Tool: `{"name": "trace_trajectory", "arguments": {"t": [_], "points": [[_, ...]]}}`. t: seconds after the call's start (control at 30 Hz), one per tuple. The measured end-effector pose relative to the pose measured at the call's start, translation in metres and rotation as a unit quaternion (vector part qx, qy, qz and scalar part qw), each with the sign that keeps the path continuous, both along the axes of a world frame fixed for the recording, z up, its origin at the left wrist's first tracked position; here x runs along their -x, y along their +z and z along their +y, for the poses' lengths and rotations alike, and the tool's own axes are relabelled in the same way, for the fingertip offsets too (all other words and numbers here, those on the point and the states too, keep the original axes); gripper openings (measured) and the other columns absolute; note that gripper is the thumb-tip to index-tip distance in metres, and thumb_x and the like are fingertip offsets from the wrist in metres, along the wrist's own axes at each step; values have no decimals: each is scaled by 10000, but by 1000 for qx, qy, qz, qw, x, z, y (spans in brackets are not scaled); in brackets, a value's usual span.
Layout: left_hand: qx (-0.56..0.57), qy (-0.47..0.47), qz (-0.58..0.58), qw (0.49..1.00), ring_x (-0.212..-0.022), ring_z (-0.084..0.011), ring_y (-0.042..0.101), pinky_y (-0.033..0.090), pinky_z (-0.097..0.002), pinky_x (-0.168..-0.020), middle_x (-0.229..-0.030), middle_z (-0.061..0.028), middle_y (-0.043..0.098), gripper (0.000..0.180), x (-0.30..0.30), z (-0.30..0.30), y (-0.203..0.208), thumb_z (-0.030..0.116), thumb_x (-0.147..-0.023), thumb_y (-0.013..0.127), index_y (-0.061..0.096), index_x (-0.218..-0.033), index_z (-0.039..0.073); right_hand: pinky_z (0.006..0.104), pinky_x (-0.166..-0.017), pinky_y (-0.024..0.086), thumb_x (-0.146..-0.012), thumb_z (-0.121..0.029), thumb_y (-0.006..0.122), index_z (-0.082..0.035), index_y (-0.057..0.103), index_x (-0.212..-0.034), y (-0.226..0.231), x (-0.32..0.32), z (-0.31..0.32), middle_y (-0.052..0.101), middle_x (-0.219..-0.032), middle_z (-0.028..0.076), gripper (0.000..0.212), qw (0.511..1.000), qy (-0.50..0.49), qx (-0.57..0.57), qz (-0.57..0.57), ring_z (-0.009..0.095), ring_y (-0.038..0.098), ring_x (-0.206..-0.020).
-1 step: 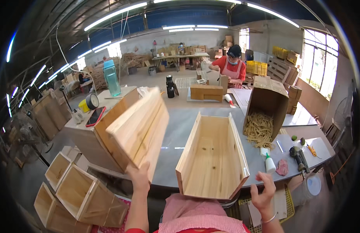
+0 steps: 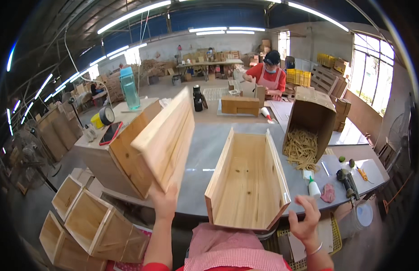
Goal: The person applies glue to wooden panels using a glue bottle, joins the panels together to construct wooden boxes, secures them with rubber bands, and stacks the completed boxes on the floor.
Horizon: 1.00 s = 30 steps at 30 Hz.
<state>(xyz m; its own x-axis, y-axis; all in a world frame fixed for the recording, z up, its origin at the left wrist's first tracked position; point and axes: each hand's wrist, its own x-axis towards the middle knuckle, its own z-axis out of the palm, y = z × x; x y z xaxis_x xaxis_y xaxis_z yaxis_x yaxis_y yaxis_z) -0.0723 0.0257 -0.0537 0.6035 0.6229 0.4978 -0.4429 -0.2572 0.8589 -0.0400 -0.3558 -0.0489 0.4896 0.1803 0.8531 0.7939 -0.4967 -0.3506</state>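
My left hand (image 2: 165, 202) grips the lower end of a pale wooden panel piece (image 2: 169, 140), holding it raised and tilted above the left part of the table. An open-topped wooden box (image 2: 244, 176), long and narrow, stands before me at the table's near edge, its near end by my apron. My right hand (image 2: 305, 219) is just right of that box's near corner, empty, with its fingers apart and slightly bent.
At lower left are several wooden boxes (image 2: 90, 221). A carton (image 2: 309, 108) spilling tan strips, a white glue bottle (image 2: 314, 187) and a power drill (image 2: 346, 182) lie at right. A phone (image 2: 111, 133) and bottle (image 2: 129, 90) are at left; a co-worker (image 2: 269, 77) works across the table.
The wooden panel piece in my left hand has turned, showing a narrower side, and its near end has shifted slightly right. My right hand has barely moved.
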Motion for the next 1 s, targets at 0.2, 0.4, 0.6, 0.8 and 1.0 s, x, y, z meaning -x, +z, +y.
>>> {"name": "trace_trajectory", "arguments": {"t": [0.2,0.4,0.6,0.8,1.0], "points": [[-580,98,-35,808,-870,-273,610,488,-394,-739,-879,-111,627,447,-36,-53,85,85,-702,664,639,-1137,-17,429,-953,495,-715,-71,698,97,571,-1227,123,15,77,575,-1267,192,554,903,14,376,-209,354,581,-1137],[-668,71,-24,741,-896,-237,614,485,-347,-718,-917,-78,640,263,-70,-105,78,107,-759,610,637,-1009,28,365,-713,501,-698,-31,626,-28,601,-883,115,-64,104,561,-889,101,187,866,-142,462,-125,256,606,-874],[-543,-27,-105,833,-1057,-235,543,328,-443,-1022,-1081,-101,582,612,-18,-100,35,296,-767,756,589,-1304,55,376,-707,489,-699,-14,620,-20,610,-1134,75,-58,62,551,-893,102,435,867,-84,477,-118,270,595,-837],[-145,-230,105,956,-1076,-196,509,439,-353,-959,-1113,-50,501,787,-23,-20,-33,235,-733,858,511,-1408,29,354,-724,484,-715,-29,617,-2,609,-1165,50,-51,69,551,-896,106,450,856,-71,508,-70,260,597,-824],[-50,-349,42,935,-1098,-150,480,441,-336,-971,-1149,-24,464,741,-36,-15,-61,182,-790,815,486,-1442,58,352,-719,480,-733,-18,609,4,607,-1173,37,-56,80,555,-901,111,441,854,-74,514,-38,253,596,-796]]}}
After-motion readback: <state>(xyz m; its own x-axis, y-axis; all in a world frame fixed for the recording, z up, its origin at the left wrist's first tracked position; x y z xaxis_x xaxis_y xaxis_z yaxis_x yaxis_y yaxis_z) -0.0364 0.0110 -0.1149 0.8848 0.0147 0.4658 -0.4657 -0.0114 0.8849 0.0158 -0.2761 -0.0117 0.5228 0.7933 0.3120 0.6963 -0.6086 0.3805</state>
